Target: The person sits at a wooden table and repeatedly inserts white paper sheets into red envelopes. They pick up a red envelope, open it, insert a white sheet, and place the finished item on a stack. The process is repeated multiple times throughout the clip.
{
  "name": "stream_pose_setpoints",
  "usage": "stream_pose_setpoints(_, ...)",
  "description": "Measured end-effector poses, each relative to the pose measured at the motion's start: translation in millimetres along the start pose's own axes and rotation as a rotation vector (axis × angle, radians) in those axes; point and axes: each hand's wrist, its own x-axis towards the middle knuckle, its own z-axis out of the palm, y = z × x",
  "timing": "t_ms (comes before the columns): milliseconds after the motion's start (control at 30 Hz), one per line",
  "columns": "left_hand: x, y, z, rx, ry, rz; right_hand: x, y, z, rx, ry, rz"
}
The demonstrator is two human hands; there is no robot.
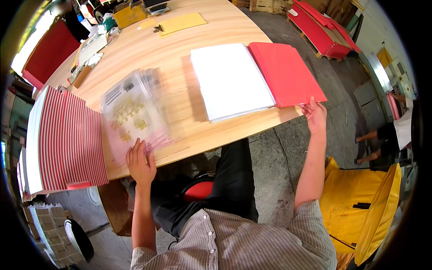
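My left hand lies with its fingers stretched out on the near edge of a pile of clear printed plastic bags. At the table's front edge, my right hand pinches the near right corner of a stack of red sheets; whether it grips one sheet or several is hard to tell. Directly left of the red sheets, and touching them, is a stack of white sheets. A tall pile with red and white layered edges stands left of the bags.
Toward the far side of the wooden table are a yellow envelope, a black binder clip and a yellow box. A large yellow bag stands at my right. Another person is at the far right.
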Motion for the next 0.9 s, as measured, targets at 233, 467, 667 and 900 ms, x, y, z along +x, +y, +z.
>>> stream_pose_setpoints(233,0,-2,0,0.007,0.01,0.002,9,2,-2,-0.072,0.017,0.032)
stream_pose_setpoints(467,-1,-4,3,0.001,0.005,0.007,3,5,-2,-0.135,0.094,0.004)
stream_pose_setpoints(667,-7,-7,-1,0.032,0.023,-0.011,-22,7,27,-0.324,0.315,-0.368)
stream_pose_setpoints(900,-4,-3,-4,0.019,-0.011,-0.034,-151,77,143,-0.509,-0.299,-0.913)
